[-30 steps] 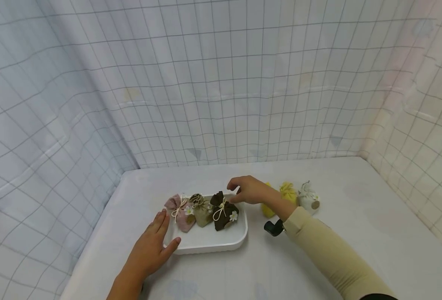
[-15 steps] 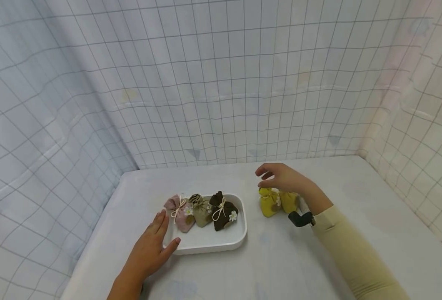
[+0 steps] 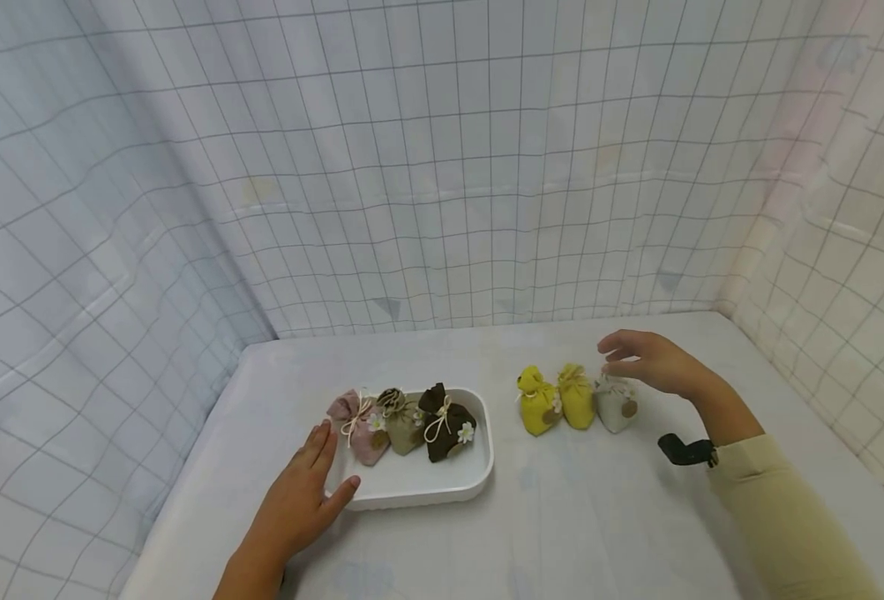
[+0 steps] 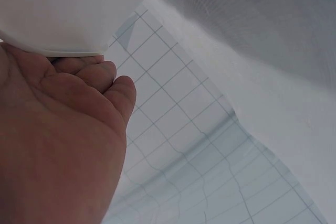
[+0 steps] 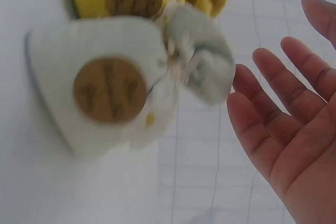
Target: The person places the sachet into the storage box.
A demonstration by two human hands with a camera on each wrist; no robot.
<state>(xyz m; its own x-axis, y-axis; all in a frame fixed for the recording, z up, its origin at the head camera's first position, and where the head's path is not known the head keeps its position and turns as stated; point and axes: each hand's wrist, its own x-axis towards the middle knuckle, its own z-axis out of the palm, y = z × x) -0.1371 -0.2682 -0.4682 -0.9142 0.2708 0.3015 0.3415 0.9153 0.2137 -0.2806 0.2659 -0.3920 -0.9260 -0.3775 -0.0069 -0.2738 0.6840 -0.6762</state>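
My left hand (image 3: 295,492) rests with straight fingers along the left side of a white tray (image 3: 419,492), thumb at its front rim. Within the tray lean three drawstring pouches: pink (image 3: 367,446), olive (image 3: 402,433) and dark brown (image 3: 442,429), tied with cord and trimmed with white flowers. Over on the right, my right hand (image 3: 659,364) hovers by the tied top of a pale grey pouch (image 3: 614,408). The right wrist view shows its fingers (image 5: 294,98) spread beside the pouch's gathered neck, holding nothing.
Two yellow pouches (image 3: 537,410) stand in a row with the grey one, on the white-covered table (image 3: 531,525). A dark wrist device (image 3: 685,451) juts from the right sleeve. Checked white curtains (image 3: 449,208) enclose the table at the back and sides.
My right hand has moved away from the dark brown pouch, passing rightward over the yellow pouches to the pale grey one. The left hand and the tray have stayed put.
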